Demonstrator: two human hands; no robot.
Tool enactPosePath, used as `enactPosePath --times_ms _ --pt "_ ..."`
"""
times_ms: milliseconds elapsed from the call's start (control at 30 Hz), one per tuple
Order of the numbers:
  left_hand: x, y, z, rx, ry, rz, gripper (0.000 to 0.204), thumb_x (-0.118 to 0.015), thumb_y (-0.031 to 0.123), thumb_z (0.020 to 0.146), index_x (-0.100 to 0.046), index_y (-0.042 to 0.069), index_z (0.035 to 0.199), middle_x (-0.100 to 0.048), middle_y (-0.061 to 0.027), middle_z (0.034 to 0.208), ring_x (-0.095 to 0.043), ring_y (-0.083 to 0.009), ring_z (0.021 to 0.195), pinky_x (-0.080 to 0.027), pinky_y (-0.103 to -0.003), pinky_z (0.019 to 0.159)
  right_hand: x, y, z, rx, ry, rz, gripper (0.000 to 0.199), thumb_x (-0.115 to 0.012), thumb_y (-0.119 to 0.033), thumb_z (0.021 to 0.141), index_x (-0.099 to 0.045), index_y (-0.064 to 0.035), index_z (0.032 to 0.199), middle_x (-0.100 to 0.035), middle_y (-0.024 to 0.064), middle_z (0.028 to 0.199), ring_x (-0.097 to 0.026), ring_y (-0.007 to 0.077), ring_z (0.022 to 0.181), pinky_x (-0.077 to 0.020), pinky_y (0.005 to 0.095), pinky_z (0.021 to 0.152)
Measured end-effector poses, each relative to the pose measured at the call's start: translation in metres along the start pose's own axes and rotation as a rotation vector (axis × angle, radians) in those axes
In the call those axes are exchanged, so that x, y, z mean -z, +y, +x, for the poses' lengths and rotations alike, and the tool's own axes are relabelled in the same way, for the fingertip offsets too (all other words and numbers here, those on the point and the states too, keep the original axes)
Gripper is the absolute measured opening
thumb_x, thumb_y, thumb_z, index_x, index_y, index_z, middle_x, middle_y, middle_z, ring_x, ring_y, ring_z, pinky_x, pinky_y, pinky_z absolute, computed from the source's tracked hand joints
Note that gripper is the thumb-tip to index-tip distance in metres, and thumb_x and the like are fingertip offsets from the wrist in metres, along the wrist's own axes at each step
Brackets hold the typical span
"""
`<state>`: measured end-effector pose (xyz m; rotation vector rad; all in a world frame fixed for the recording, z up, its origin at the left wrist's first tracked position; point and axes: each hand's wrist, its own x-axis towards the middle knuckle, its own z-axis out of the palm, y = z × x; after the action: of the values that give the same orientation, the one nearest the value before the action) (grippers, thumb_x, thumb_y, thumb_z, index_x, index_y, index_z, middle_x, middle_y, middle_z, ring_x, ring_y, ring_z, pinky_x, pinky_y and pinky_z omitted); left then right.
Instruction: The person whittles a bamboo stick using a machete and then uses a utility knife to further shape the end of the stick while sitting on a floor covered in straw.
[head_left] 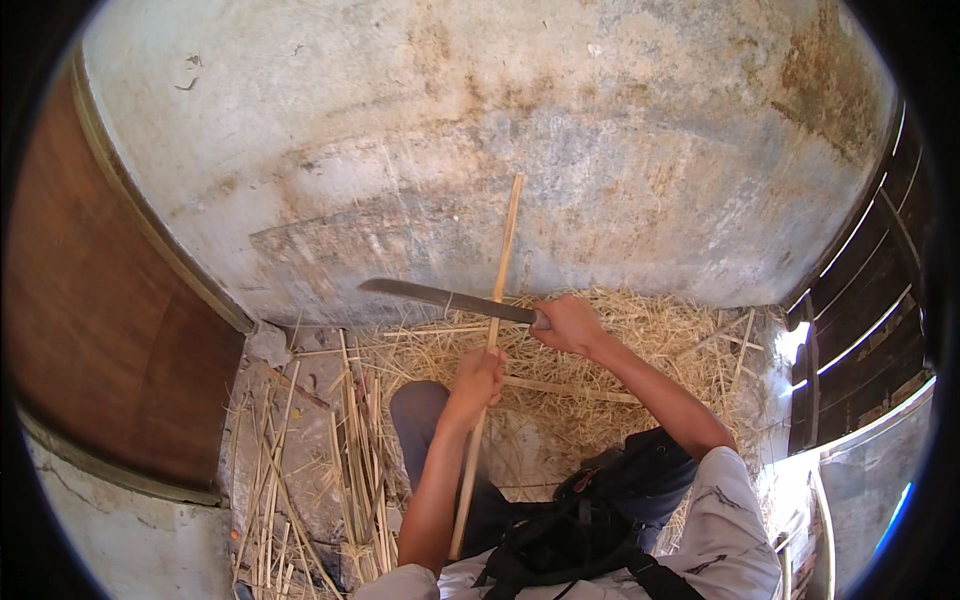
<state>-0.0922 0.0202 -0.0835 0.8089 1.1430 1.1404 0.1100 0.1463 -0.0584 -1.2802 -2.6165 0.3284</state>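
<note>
I see the left hand [480, 378] curled round a long stick [508, 235] in the middle, the right hand [568, 325] gripping a big knife [432, 295] that crosses it, messy straw [672, 330] to the right, more sticks [355, 440] at the near left, and a dirty wall [620, 150] far back.

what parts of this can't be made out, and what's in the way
- Most of the handle of the knife: head view, hidden by the right hand.
- Gripped stretch of the strip: head view, hidden by the left hand.
- Whether the knife has cut into the strip: head view, too small to tell.
- What lies under the shavings: head view, covered by them.
</note>
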Motion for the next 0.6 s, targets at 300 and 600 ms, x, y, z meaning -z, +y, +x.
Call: enactPosePath --times_ms 300,600 --pt "-0.005 0.003 -0.004 -0.007 0.053 0.065 0.026 -0.046 0.029 0.112 -0.056 0.009 0.1 -0.043 0.0043 0.072 -0.037 -0.0053 0.052 -0.027 -0.025 0.045 0.009 -0.008 0.012 -0.026 -0.019 0.017 0.025 -0.071 -0.029 0.082 -0.072 -0.01 0.099 -0.073 0.0168 0.084 -0.073 0.0389 0.084 -0.0591 0.0518 0.075" --pt "-0.009 -0.004 0.001 -0.027 0.054 0.126 0.028 -0.045 0.029 0.112 -0.057 0.007 0.1 -0.044 0.0034 0.069 -0.04 -0.007 0.052 -0.03 -0.026 0.045 0.001 0.001 0.03 -0.113 0.13 -0.017 0.018 -0.065 -0.021 0.082 -0.073 -0.0115 0.095 -0.071 0.0164 0.076 -0.072 0.0367 0.071 -0.0588 0.0494 0.064"
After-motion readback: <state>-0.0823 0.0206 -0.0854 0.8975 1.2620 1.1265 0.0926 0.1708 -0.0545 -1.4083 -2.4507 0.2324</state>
